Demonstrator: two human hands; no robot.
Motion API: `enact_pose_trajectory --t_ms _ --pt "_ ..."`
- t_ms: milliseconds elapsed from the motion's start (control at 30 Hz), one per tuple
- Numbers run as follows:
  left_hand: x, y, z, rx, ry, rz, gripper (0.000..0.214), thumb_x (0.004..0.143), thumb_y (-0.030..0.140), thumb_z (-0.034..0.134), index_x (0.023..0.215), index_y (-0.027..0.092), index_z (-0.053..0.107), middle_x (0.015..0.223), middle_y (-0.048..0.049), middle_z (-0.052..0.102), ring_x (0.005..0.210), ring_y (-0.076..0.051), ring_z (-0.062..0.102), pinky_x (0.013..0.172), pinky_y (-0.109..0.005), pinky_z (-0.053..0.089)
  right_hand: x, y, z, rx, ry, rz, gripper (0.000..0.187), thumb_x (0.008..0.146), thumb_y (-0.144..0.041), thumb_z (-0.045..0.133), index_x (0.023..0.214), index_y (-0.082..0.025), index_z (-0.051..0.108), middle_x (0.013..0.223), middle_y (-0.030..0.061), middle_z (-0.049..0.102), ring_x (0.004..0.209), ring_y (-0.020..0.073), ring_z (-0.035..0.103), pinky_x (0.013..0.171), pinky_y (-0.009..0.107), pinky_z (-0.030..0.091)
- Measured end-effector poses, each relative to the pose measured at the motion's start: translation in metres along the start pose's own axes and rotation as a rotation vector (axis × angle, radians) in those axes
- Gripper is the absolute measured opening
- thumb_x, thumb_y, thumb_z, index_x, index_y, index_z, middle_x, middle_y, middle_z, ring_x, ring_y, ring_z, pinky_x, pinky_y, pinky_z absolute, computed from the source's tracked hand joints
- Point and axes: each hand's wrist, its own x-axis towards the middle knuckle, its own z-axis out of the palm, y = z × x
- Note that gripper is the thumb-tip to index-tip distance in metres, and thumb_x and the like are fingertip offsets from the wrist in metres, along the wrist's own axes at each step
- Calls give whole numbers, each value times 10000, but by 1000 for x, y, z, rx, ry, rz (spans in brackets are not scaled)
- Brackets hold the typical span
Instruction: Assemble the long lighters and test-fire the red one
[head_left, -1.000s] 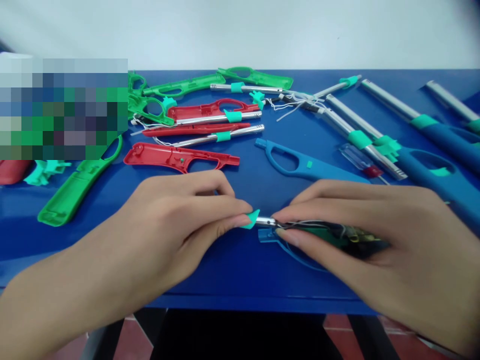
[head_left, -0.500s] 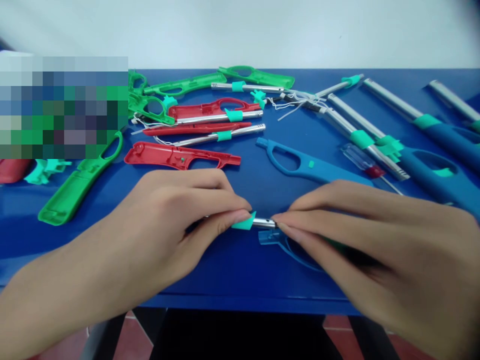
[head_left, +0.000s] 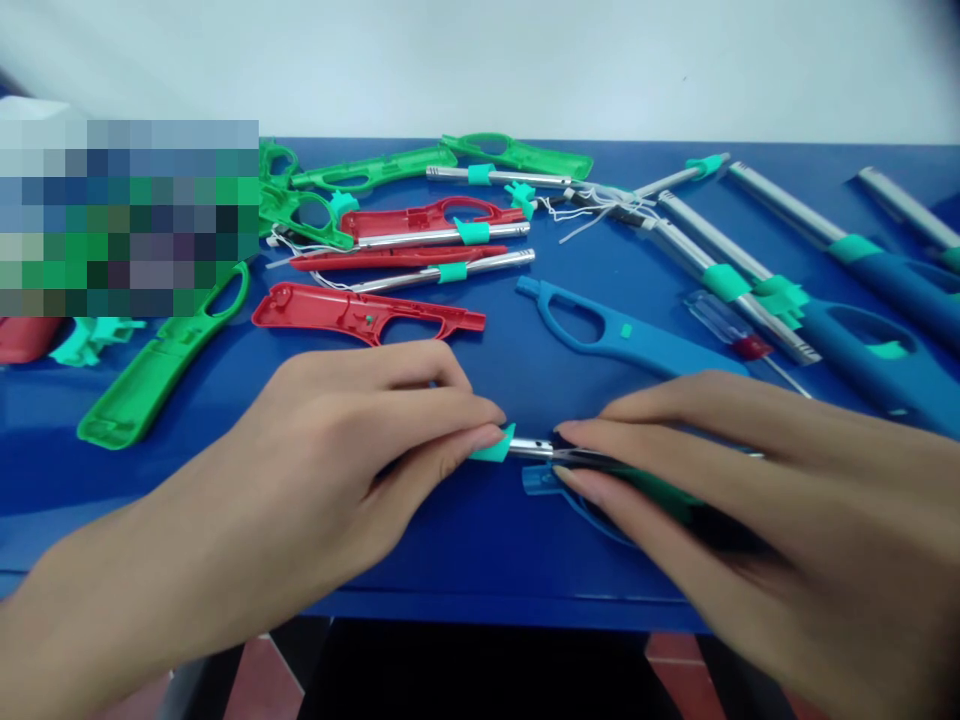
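My left hand (head_left: pixel 367 430) pinches the teal collar (head_left: pixel 491 447) on a slim metal lighter tube (head_left: pixel 531 448) between thumb and forefinger. A dark, narrow part (head_left: pixel 589 458) extends from the tube's right end. Around that part, the thumb and forefinger of my right hand (head_left: pixel 750 490) stand apart, apparently not gripping it. Beneath the right fingers lies a blue lighter handle half (head_left: pixel 541 480), mostly covered by the hand. Another blue handle half (head_left: pixel 637 345) rests just beyond.
Red handle halves (head_left: pixel 307 310), green handle halves (head_left: pixel 142 385) and metal tubes (head_left: pixel 487 268) with white wires lie across the blue table (head_left: pixel 465 560). A screwdriver (head_left: pixel 724 325) and blue lighters (head_left: pixel 862 345) are at right. Pixelation hides the upper left.
My right thumb and forefinger have parted from their pinch at the tube's end and shifted slightly right, exposing the dark part. My left hand keeps its hold on the collar.
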Motion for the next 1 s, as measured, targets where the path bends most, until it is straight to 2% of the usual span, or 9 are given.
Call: enact_pose_trajectory --t_ms 100,167,367,533,700,800,1000 --pt "-5 0 1 9 25 20 222 1191 166 609 1138 270 798 1102 12 803 883 -143 785 737 -270 570 3 2 2 13 3 3 190 1181 -351 633 1255 -349 808 1203 -8 888 954 218 842 865 332 680" --pt "-8 1 1 32 40 35 235 1179 135 603 1171 258 804 1126 0 795 897 -141 777 758 -253 588 6 3 2 44 0 -17 169 1173 -357 652 1205 -350 818 1162 -21 887 914 197 832 872 308 683" --pt "-14 6 8 77 84 36 225 1210 167 578 1306 244 766 1195 -37 772 936 -135 774 781 -213 635 14 5 3 193 -16 90 219 1174 -243 627 1119 -319 825 1065 -30 856 822 144 807 753 259 663" --pt "-24 12 17 108 142 -5 282 1219 219 590 1455 270 735 1266 -54 778 1049 -180 803 927 -276 698 10 1 5 223 5 159 194 1166 -323 675 1035 -343 816 1075 -36 835 850 152 807 749 276 654" --pt "-32 19 21 144 191 -43 274 1231 268 565 1418 308 762 1184 -26 813 957 -184 819 800 -294 701 2 -2 10 254 93 243 130 1140 -323 730 1045 -374 803 1081 -54 821 809 136 802 683 258 638" --pt "-33 21 22 157 211 -53 272 1222 252 584 1416 304 767 1173 -20 829 957 -186 825 804 -302 700 1 -3 11 250 104 253 124 1137 -327 742 1046 -378 808 1063 -52 820 786 131 797 663 253 632" --pt "-26 18 22 127 167 -28 260 1236 211 562 1420 267 738 1171 -25 822 937 -165 797 741 -288 650 1 -4 10 234 107 254 174 1144 -298 713 1030 -376 818 1036 -44 826 759 133 799 638 259 630"
